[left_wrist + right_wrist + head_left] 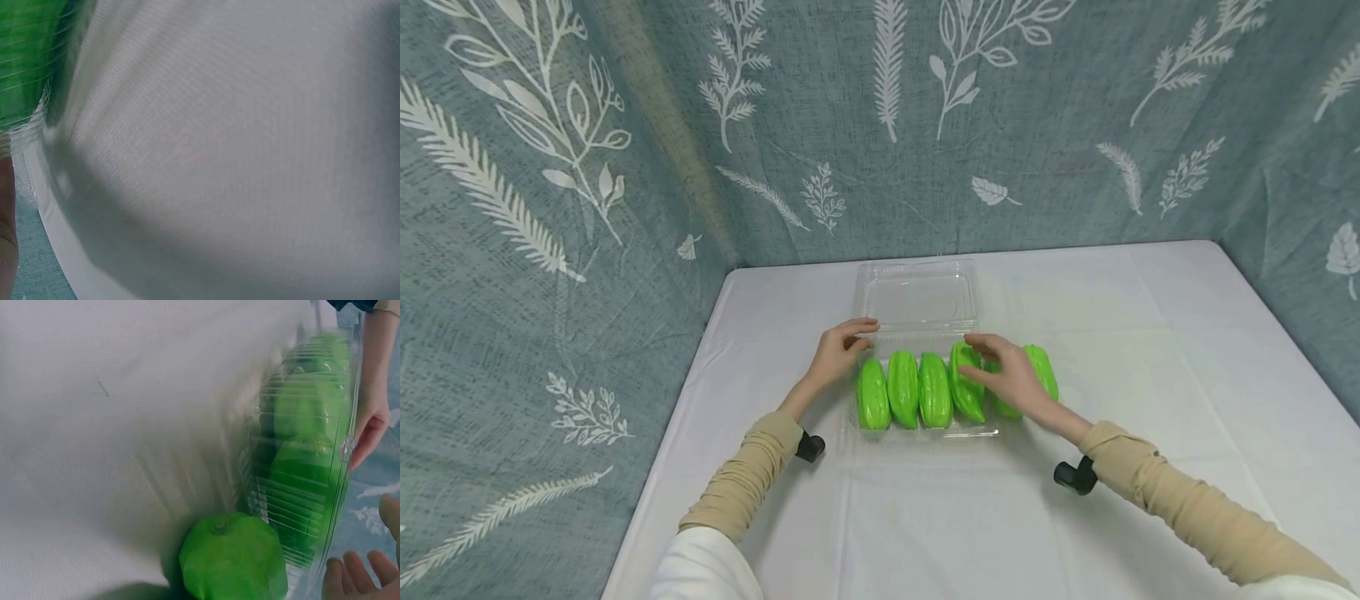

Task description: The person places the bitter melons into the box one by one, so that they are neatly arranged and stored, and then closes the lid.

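Observation:
A clear plastic clamshell tray (925, 433) lies on the white cloth with its lid (917, 292) folded flat behind it. Several green ridged fruits (917, 389) lie side by side in the tray (300, 487). One more green fruit (1043, 371) lies just outside the tray's right side (231, 559). My right hand (981, 358) hovers over the tray's right end, fingers stretched across the rightmost fruit inside; its fingertips (353, 575) look relaxed. My left hand (861, 333) rests against the tray's back left corner (369, 425). The left wrist view shows only fruit (25, 56) behind plastic.
The white tablecloth (1150, 375) stretches wide to the right and front. Blue-grey leaf-print curtains (625, 167) close in the back and both sides. The table's left edge (662, 450) runs close to my left arm.

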Demonstrator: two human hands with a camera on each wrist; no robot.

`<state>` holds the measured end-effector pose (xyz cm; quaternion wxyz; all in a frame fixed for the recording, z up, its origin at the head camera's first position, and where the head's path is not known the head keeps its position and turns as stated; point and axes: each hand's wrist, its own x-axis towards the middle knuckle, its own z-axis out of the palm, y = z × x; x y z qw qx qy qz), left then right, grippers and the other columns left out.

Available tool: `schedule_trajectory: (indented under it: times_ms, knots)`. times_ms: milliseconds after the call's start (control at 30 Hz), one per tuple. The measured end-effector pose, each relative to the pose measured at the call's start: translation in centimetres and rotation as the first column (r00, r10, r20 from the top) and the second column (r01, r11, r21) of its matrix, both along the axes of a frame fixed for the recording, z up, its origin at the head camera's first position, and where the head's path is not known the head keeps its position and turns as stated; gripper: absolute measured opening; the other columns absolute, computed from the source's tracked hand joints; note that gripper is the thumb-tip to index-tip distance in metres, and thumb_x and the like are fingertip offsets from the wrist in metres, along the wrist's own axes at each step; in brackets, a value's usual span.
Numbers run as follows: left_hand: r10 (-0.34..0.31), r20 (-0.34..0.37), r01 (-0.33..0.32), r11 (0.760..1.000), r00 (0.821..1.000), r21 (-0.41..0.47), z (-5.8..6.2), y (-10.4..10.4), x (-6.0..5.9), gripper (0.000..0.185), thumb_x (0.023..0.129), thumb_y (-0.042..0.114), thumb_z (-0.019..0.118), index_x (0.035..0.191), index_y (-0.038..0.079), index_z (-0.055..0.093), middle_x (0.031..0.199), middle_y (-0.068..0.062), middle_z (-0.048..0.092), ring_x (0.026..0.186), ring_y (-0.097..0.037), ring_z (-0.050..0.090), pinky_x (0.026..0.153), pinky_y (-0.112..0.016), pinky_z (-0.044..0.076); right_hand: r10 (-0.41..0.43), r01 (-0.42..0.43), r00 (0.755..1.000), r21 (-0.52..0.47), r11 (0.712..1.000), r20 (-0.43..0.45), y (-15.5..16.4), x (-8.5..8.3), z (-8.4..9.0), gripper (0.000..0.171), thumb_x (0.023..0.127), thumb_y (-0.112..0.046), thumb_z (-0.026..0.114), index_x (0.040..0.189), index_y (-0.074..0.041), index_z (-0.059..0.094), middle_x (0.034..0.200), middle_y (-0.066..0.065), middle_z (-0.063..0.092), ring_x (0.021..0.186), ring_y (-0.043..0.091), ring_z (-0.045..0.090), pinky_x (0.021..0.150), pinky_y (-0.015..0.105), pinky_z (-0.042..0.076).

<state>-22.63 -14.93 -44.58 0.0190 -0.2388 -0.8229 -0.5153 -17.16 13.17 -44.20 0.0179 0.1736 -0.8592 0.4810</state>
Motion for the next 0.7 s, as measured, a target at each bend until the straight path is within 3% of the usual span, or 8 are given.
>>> schedule_trajectory:
  times_ms: [700]
  knots:
    - [0.005, -0.017, -0.006, 1.000, 1.000, -0.010, -0.04, 0.10, 0.02, 0.026, 0.084, -0.011, 0.052, 0.109, -0.014, 0.057, 0.118, -0.027, 0.052, 0.091, -0.041, 0.059, 0.076, -0.039, 0.053, 0.014, -0.013, 1.000, -0.030, 0.999, 0.019, 0.88, 0.36, 0.34, 0.053, 0.079, -0.019, 0.068, 0.124, 0.001, 0.048, 0.125, 0.018, 0.051, 0.110, 0.032, 0.053, 0.093, 0.038, 0.046]
